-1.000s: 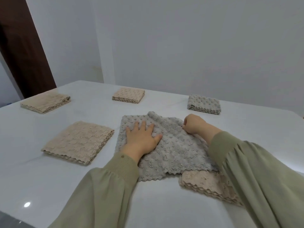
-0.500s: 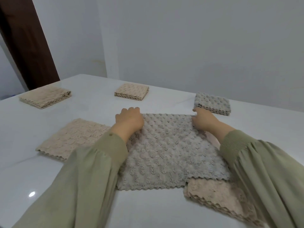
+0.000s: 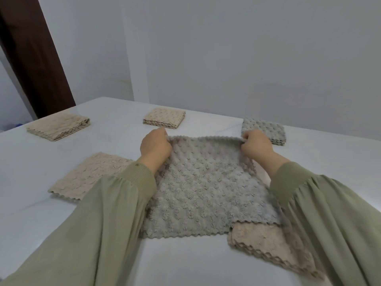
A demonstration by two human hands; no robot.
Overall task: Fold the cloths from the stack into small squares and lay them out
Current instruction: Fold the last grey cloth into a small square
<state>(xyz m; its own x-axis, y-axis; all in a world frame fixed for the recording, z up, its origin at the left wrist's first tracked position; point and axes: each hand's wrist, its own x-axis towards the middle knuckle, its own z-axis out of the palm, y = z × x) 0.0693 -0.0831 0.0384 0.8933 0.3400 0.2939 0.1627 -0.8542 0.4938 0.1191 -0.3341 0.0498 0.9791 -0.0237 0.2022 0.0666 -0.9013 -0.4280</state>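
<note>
A grey bobbled cloth [image 3: 206, 193] lies spread flat in front of me on the white table [image 3: 31, 166]. My left hand [image 3: 155, 147] pinches its far left corner and my right hand [image 3: 256, 145] pinches its far right corner, both corners lifted slightly. The stack of beige cloths [image 3: 268, 248] sits at the near right, partly under the grey cloth and my right sleeve. Folded squares lie laid out: a grey one [image 3: 266, 129] just behind my right hand, a beige one [image 3: 164, 117] at the far middle, another beige one [image 3: 58, 126] at the far left.
A larger beige folded cloth [image 3: 86, 176] lies to the left, partly hidden by my left sleeve. A white wall stands behind the table's far edge, and a dark brown door frame [image 3: 31, 54] rises at the back left.
My left hand left the middle of the grey cloth and went to its far left corner. The rumpled far edge has been pulled straight, and both hands now pinch the corners.
</note>
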